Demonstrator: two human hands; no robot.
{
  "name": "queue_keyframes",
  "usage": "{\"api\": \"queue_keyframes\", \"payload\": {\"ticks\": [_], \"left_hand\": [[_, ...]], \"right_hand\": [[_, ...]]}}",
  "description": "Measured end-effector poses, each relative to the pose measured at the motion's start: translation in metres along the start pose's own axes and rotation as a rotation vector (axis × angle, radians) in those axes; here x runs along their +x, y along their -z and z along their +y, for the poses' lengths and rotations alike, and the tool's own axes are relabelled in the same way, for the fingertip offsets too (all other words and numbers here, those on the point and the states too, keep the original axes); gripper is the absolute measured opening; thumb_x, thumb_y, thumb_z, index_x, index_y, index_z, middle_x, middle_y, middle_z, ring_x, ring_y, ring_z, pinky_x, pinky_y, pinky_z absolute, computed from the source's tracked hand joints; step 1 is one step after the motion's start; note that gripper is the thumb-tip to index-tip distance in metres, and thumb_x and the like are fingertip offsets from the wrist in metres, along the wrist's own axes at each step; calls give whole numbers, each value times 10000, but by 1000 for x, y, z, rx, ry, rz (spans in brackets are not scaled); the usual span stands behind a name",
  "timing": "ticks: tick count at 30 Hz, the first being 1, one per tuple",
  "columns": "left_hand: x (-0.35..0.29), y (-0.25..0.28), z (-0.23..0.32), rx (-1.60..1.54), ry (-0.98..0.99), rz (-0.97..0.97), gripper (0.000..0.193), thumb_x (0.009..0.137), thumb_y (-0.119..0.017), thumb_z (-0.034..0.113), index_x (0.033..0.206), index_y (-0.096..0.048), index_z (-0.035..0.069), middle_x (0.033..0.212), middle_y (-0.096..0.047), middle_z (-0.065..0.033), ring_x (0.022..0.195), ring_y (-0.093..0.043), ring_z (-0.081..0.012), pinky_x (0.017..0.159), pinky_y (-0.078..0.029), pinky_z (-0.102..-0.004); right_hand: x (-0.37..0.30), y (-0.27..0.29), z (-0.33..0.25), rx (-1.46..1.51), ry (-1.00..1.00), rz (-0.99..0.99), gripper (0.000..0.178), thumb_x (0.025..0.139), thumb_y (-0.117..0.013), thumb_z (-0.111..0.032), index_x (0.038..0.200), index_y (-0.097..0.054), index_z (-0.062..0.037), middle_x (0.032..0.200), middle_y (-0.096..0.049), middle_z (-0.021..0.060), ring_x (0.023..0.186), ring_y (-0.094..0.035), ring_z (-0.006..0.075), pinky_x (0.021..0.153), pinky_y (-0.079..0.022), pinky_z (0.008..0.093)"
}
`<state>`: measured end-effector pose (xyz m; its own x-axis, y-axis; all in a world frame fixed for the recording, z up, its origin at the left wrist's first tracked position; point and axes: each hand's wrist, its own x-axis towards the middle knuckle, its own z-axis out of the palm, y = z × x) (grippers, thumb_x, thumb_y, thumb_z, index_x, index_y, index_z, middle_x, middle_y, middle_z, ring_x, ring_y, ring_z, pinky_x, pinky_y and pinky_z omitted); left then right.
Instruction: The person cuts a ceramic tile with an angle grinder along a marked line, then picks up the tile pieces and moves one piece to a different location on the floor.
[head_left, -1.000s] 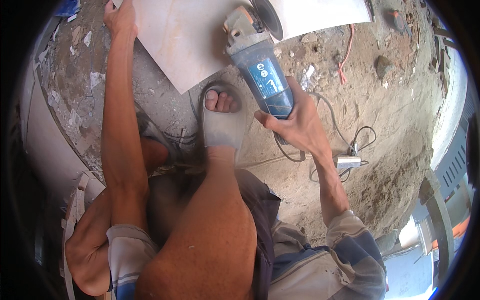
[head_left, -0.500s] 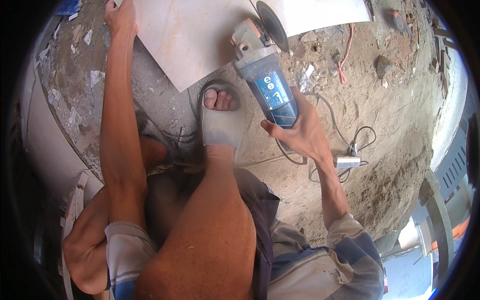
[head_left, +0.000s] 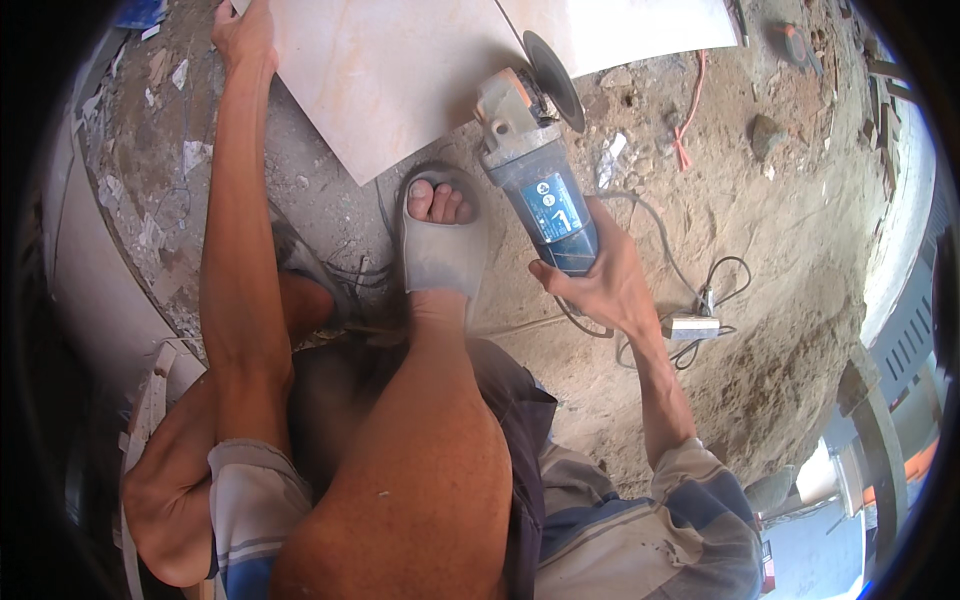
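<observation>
My right hand (head_left: 606, 272) is wrapped round the rear body of a blue and grey angle grinder (head_left: 530, 165). Its dark round disc (head_left: 553, 80) stands on edge at the near side of a large pale tile (head_left: 375, 75), where a thin dark slit runs away from me. Right of that slit lies another pale piece (head_left: 650, 22). At the far left, my left hand (head_left: 245, 40) grips the tile's left edge, its fingertips partly cut off by the picture's top. Whether the disc touches the tile I cannot tell.
My sandalled foot (head_left: 440, 235) is just below the tile's near corner. A grey cord runs from the grinder area to a white power strip (head_left: 692, 327) on the dirt. Pink string (head_left: 685, 140), stones (head_left: 768, 135) and an orange-and-black tool (head_left: 795, 45) lie to the right.
The grinder and my right hand have shifted slightly toward me and to the right. More of the slit beyond the disc now shows. My left hand and the tile have barely moved.
</observation>
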<state>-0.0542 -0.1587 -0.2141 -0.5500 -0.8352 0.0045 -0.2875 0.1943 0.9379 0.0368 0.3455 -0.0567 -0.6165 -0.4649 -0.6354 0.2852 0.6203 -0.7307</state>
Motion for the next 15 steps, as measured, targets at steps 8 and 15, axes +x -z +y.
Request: {"api": "queue_keyframes", "payload": {"ticks": [8, 15], "left_hand": [[-1, -3, 0, -14, -12, -16, 659, 977, -908, 388, 1445, -694, -23, 1328, -787, -128, 1209, -718, -235, 1071, -552, -386], [-4, -2, 5, -11, 3, -12, 689, 979, -901, 403, 1454, -681, -45, 1337, -783, -141, 1209, -717, -245, 1072, -550, -384]], "right_hand": [[-11, 2, 11, 19, -46, -15, 710, 803, -930, -286, 1348, -644, 69, 1038, -809, 205, 950, -784, 265, 882, -620, 427], [-7, 1, 8, 47, -88, -25, 789, 786, -926, -290, 1436, -647, 58, 1103, -777, 146, 984, -740, 230, 908, -597, 384]]}}
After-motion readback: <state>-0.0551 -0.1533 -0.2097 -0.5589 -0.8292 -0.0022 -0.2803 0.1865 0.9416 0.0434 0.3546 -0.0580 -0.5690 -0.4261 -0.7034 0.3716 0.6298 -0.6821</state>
